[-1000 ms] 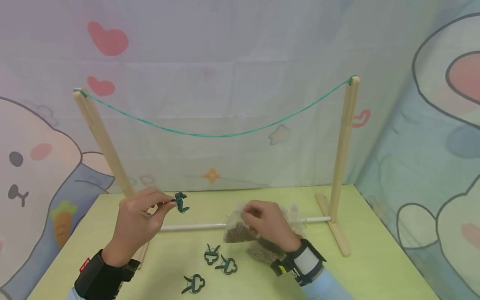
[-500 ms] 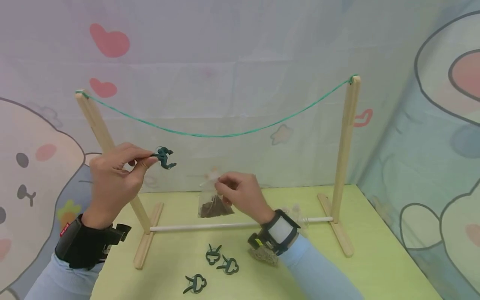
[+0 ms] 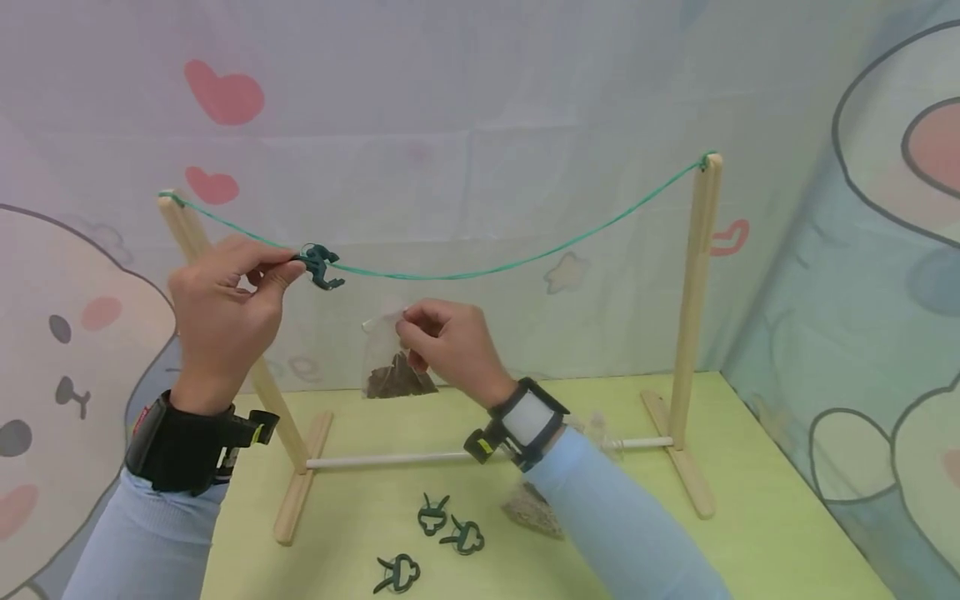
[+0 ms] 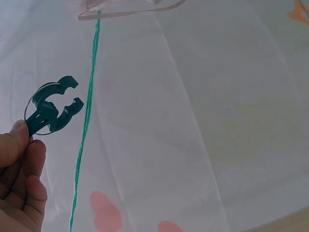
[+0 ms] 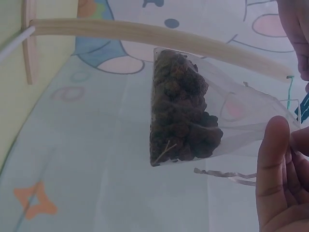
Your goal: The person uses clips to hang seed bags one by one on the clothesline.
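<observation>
In the head view my left hand [image 3: 228, 321] pinches a dark green plant clip [image 3: 320, 265] by its handles, its jaws spread apart. The clip overlaps the green cord [image 3: 450, 276] there; in the left wrist view the clip [image 4: 47, 108] has its jaw tips right beside the cord [image 4: 87, 113]. Below the cord, my right hand [image 3: 453, 342] pinches the top of a sheer drawstring pouch [image 3: 397, 379] that hangs above the table. Dark brown, lumpy pieces fill the bottom of the pouch [image 5: 181, 111] in the right wrist view.
Two wooden posts [image 3: 693, 292] carry the cord, joined low down by a white rod [image 3: 390, 459]. Several green clips [image 3: 465, 536] lie on the yellow table [image 3: 615, 533]. Another pouch [image 3: 534, 510] with greyish contents is partly hidden under the right forearm. A printed cloth [image 3: 480, 100] hangs behind.
My left hand has risen with the clip to the cord, and its jaws have spread. My right hand has lifted the brown-filled pouch off the table and brought it up and leftward.
</observation>
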